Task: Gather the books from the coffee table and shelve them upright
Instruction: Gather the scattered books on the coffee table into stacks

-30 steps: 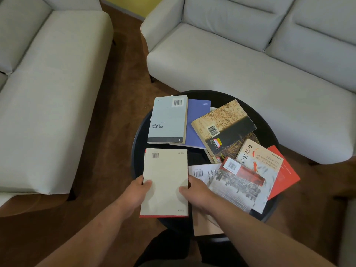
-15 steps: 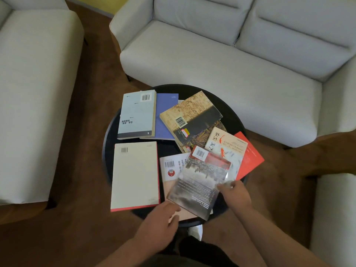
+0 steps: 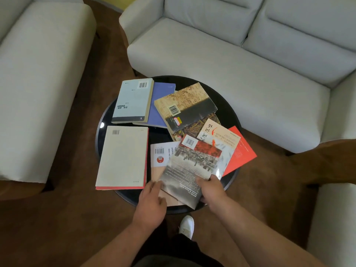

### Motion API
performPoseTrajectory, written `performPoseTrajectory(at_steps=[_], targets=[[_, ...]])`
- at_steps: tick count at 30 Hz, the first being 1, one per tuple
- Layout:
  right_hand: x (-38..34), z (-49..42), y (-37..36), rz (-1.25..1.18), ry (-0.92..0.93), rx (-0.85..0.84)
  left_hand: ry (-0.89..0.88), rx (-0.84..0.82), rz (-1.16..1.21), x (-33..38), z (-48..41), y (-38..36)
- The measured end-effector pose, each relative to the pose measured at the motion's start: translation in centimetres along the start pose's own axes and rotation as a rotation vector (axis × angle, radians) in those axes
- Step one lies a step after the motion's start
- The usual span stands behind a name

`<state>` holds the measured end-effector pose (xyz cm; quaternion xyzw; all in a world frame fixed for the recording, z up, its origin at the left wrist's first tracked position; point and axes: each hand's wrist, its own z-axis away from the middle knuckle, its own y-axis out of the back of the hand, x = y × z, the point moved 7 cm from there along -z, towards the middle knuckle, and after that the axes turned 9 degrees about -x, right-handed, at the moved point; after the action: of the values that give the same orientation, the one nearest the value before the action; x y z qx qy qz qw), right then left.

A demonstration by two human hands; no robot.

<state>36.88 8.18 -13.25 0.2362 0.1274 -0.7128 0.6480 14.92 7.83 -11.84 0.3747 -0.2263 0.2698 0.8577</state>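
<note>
Books [image 3: 123,157] lie flat, overlapping, on the bench [image 3: 225,110]. Right hand [image 3: 212,189] pinches the photo-cover book [image 3: 190,170] by its near edge, apparently for lifting; left hand [image 3: 152,201], fingers relaxed, rests alongside.

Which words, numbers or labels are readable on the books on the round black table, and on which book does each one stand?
No text reads clearly.
Pale blue paperback book: upside-down title, blurred; barcode digits too small.
White book with orange fish: large upside-down characters, illegible.
Grey photo-cover book: white text lines, blurred.
</note>
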Motion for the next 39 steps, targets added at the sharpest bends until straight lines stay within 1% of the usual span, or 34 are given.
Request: performPoseTrajectory(at_steps=[2, 3, 5, 8, 11, 13, 16, 18, 20, 23, 25, 28, 32, 36, 39], targets=[[0.1, -0.1, 1.2, -0.055, 0.032, -0.027, 0.046, 0.033, 0.088, 0.0, -0.2, -0.1], [0.0, -0.1, 2.0, -0.051, 0.052, -0.029, 0.112, 0.038, 0.147, 0.0, -0.4, 0.0], [-0.1, -0.2, 3.3, 0.015, 0.087, -0.033, 0.222, 0.066, 0.353, 0.0, -0.7, 0.0], [0.0, -0.3, 4.3, 0.134, 0.091, -0.038, 0.255, 0.128, 0.673, 0.9, -0.9, -0.5], [-0.1, -0.2, 4.9, 0.144, 0.068, -0.053, 0.360, 0.104, 0.866, 0.3, -1.2, -1.8], [-0.1, -0.1, 5.3, 0.058, 0.040, -0.076, 0.361, 0.024, 0.951, 0.7, -1.3, -2.3], [-0.2, 0.5, 5.9, -0.060, 0.046, -0.130, 0.254, -0.024, 1.042, 2.1, -1.3, -2.0], [-0.6, 1.2, 6.3, -0.115, 0.112, -0.148, 0.155, -0.013, 1.011, 3.5, -1.0, -1.0], [-1.2, 2.0, 6.7, -0.170, 0.158, -0.154, 0.073, 0.045, 0.861, 4.6, -0.5, 0.6], [-2.4, 3.7, 7.2, -0.187, 0.211, -0.162, 0.022, 0.151, 0.676, 5.2, 1.0, 3.3], [-3.1, 4.6, 7.2, -0.165, 0.242, -0.179, 0.020, 0.179, 0.624, 4.9, 2.2, 5.1], [-3.7, 5.8, 6.7, -0.161, 0.260, -0.208, 0.037, 0.185, 0.649, 3.9, 4.0, 7.3], [-4.2, 6.8, 5.3, -0.194, 0.258, -0.240, 0.086, 0.256, 0.672, 1.7, 5.6, 10.5], [-4.7, 7.4, 3.6, -0.205, 0.234, -0.247, 0.101, 0.269, 0.715, -0.8, 4.4, 14.8], [-5.7, 7.9, 2.0, -0.203, 0.237, -0.248, 0.143, 0.280, 0.644, -2.5, 2.1, 17.8]])
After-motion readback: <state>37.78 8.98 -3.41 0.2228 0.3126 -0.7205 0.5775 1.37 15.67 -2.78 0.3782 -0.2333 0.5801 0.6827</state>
